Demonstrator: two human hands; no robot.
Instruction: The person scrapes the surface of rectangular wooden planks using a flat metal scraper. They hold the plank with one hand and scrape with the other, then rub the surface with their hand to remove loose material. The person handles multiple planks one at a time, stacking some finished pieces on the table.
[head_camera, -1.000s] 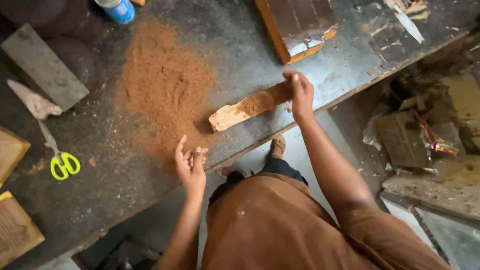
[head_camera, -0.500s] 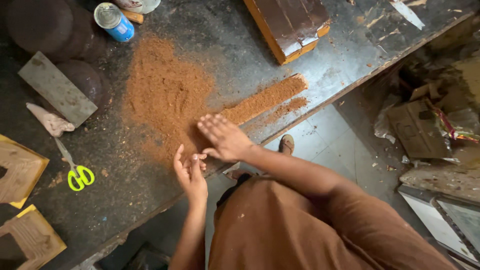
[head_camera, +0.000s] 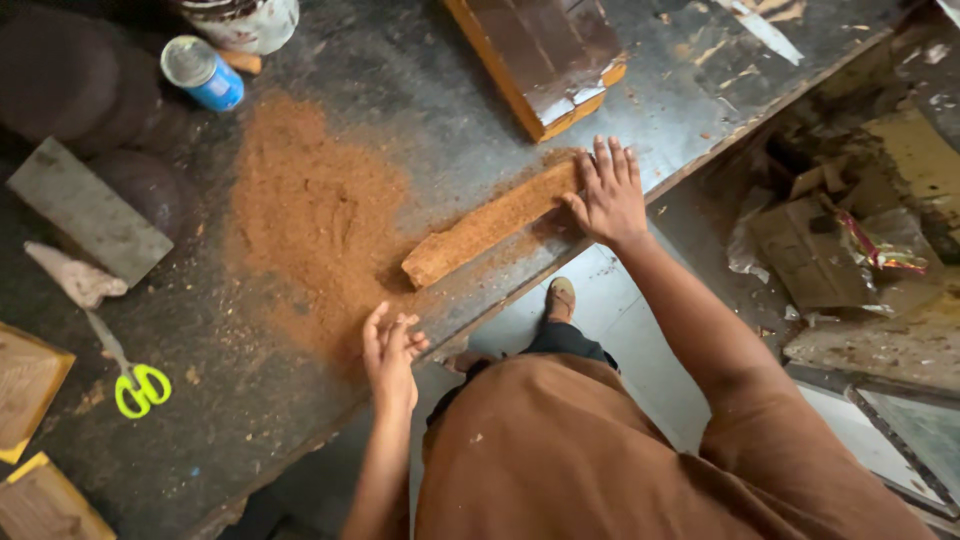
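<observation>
The right hand (head_camera: 608, 192) is lying open and flat on the far end of a long ridge of brown powder (head_camera: 490, 224), which is sitting on the dark table (head_camera: 420, 90) beside the big powder pile (head_camera: 315, 215). The left hand (head_camera: 390, 350) is resting open near the pile's edge. The powder looks loose and crumbly, probably best pushed, not pinched. The table is looking dusty and cluttered.

Brown garment (head_camera: 560, 450) fills the lower view, loose, plain, flecked with pale specks, sleeve reaching about the right elbow. Both forearms bare, left hand (head_camera: 390, 350) and right hand (head_camera: 607, 195) ungloved. Dark trousers (head_camera: 560, 342), a sandal (head_camera: 560, 296) on one foot.
</observation>
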